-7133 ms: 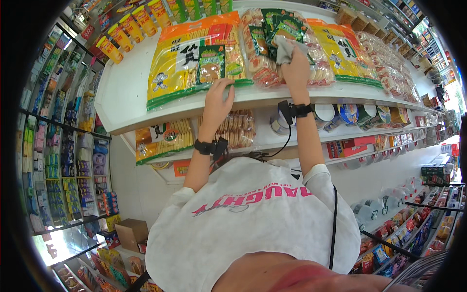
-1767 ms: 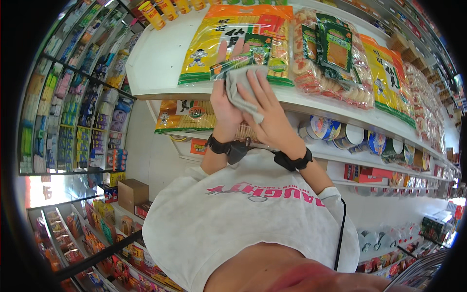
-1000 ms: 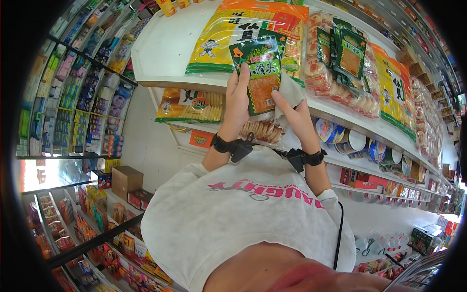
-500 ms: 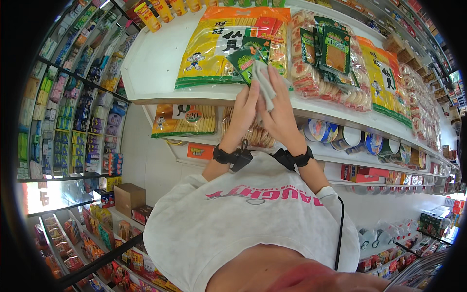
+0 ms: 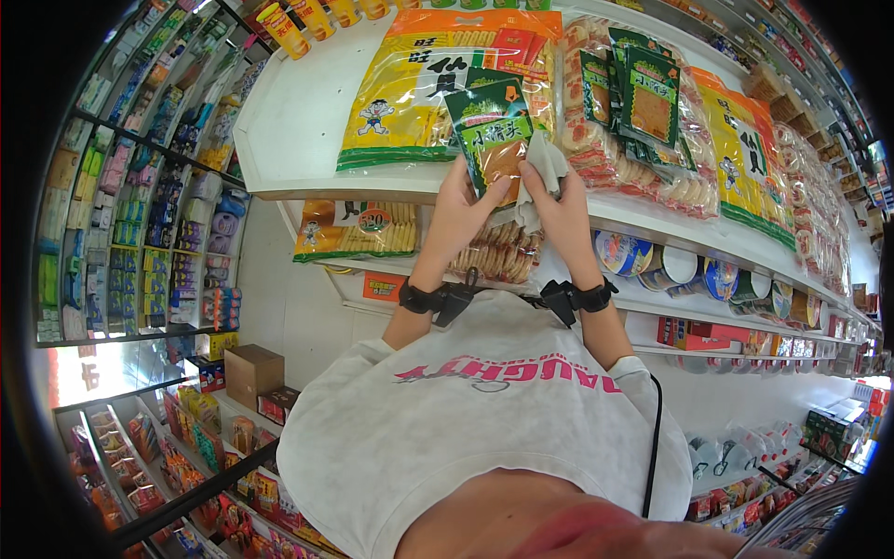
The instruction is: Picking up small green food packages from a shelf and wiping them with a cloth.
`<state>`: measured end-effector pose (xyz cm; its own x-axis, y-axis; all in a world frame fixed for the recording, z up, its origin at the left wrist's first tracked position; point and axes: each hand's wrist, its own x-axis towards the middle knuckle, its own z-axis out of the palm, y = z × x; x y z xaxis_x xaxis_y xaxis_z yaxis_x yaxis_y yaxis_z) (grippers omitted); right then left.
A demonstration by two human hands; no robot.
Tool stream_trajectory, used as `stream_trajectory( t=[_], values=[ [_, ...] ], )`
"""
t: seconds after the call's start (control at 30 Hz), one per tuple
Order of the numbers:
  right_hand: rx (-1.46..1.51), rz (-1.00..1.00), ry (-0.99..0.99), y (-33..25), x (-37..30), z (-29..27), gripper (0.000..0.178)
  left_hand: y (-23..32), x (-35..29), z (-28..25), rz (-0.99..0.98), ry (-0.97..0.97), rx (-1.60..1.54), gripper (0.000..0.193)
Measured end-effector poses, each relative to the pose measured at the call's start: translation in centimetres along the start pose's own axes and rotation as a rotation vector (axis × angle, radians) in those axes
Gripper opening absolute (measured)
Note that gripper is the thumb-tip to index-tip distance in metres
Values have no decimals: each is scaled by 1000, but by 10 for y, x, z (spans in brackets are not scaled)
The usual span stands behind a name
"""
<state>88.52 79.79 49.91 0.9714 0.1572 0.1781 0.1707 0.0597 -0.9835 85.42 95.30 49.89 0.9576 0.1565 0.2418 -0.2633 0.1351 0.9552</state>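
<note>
My left hand (image 5: pixel 463 212) is closed on a green snack packet (image 5: pixel 487 130) with a clear window, its thumb pressed on the lower front. A grey-white cloth (image 5: pixel 545 177) is pinched in my right hand (image 5: pixel 564 216), against the packet's right edge. Both hands are just over the front edge of the white shelf (image 5: pixel 289 121). Behind the packet lies a large yellow and orange snack bag (image 5: pixel 391 102). To the right, several similar green packets (image 5: pixel 649 98) rest on a clear bag of round crackers (image 5: pixel 596 154).
Farther right is another yellow snack bag (image 5: pixel 736 140). Orange-yellow cups (image 5: pixel 282 30) line the shelf's back. Lower shelves hold a yellow bag (image 5: pixel 358 228) and round tubs (image 5: pixel 622 252). Stocked racks (image 5: pixel 140 214) stand at left, with a cardboard box (image 5: pixel 253 374) below.
The green packet has turned from tilted and partly covered by the cloth to facing me. My hands have moved apart, and the cloth has shifted to the packet's right side.
</note>
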Motion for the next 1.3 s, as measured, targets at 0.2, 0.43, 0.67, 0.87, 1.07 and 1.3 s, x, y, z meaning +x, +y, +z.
stream_trajectory(
  t=[0.2,0.43,0.67,0.87,1.07,1.3],
  values=[
    [-133,-109,-69,-8,-3,-2,36,-1,5,-15,-1,90,56,61],
    [-380,-286,125,6,8,-4,50,5,32,-32,89,311,222,60],
    [-799,-530,-165,2,20,12,67,-14,46,-19,226,206,802,58],
    [-928,-460,-235,7,23,16,75,-23,46,-31,373,-75,965,60],
    [-909,-456,-225,8,21,12,69,-21,47,-26,373,-70,1148,53],
    [-315,-298,-99,3,22,-2,44,-40,52,-26,396,52,1269,55]
  ],
)
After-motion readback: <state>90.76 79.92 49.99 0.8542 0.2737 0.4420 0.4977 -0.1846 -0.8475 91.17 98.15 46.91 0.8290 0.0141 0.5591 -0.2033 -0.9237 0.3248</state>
